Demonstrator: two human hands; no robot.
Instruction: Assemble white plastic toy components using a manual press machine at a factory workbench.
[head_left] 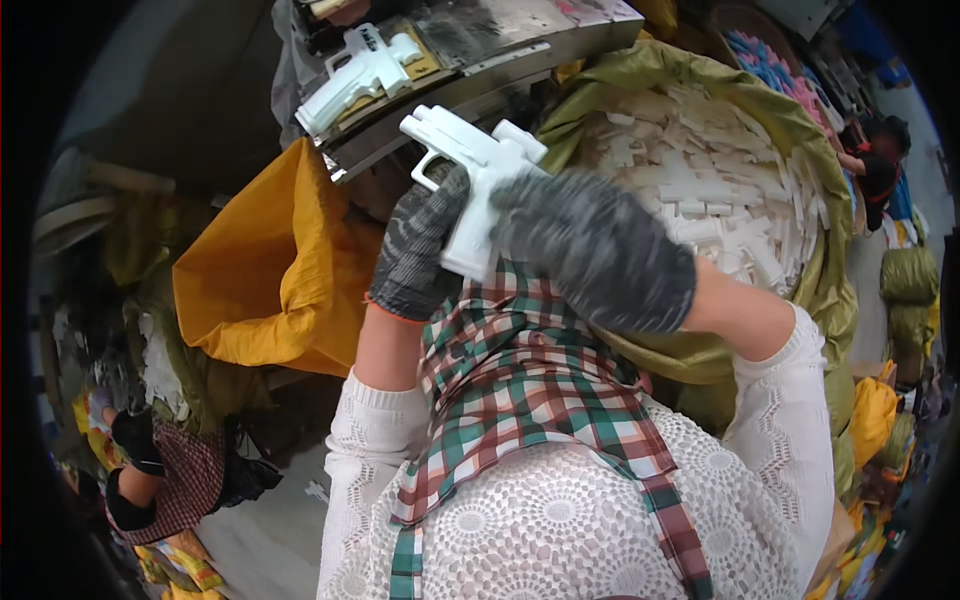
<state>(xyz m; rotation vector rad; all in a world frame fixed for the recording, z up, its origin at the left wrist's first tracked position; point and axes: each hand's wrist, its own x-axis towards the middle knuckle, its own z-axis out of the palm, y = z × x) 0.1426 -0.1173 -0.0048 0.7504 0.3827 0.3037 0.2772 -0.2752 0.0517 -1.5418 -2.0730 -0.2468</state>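
Observation:
Both my hands wear dark grey knit gloves and hold one white plastic toy pistol (470, 170) in front of my chest. My left hand (418, 250) wraps the grip from the left. My right hand (595, 245) covers the grip and rear of the body from the right. The barrel points up and to the left. A second white toy pistol (355, 78) lies on a metal machine table (500, 55) just beyond it. To the right stands a big olive sack (820, 290) full of several white plastic parts (710, 190).
An open orange sack (270, 270) stands at my left. A seated person (160, 470) in a checked garment works at lower left; another person (878, 165) is at far right. Coloured plastic pieces (775, 65) fill a basket at upper right. More sacks (905, 300) pile at the right edge.

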